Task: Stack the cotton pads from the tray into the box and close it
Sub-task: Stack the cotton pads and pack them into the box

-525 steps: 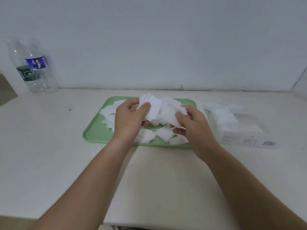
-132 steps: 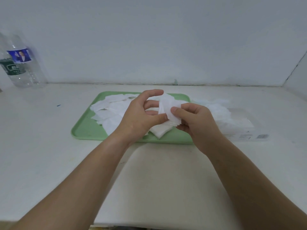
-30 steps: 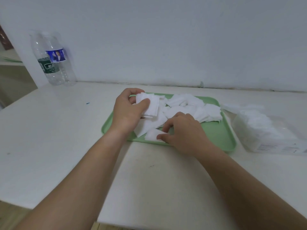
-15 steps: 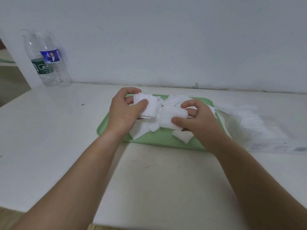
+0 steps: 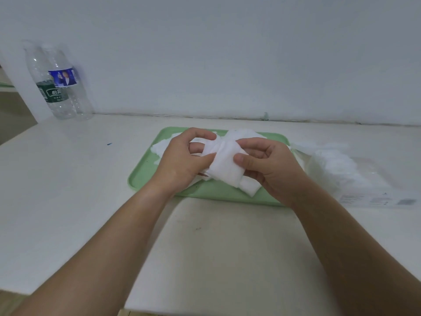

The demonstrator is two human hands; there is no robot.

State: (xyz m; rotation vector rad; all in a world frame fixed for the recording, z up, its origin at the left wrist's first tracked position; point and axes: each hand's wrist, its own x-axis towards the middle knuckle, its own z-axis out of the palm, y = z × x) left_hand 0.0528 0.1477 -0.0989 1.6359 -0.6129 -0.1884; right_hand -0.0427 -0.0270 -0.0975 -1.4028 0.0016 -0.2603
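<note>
- Two hands meet over the green tray. The left hand and the right hand each have fingers curled round the same small stack of cotton pads, with the thumbs pinching its near face.
- The stack is held over the middle of the tray.
- More loose pads lie on the tray under the hands and towards its far left corner.
- Just right of the tray stands the clear box, with white pads heaped in it.
- Well to the left of the tray, against the wall, stand two clear plastic bottles.
- Everything sits on the white table.
</note>
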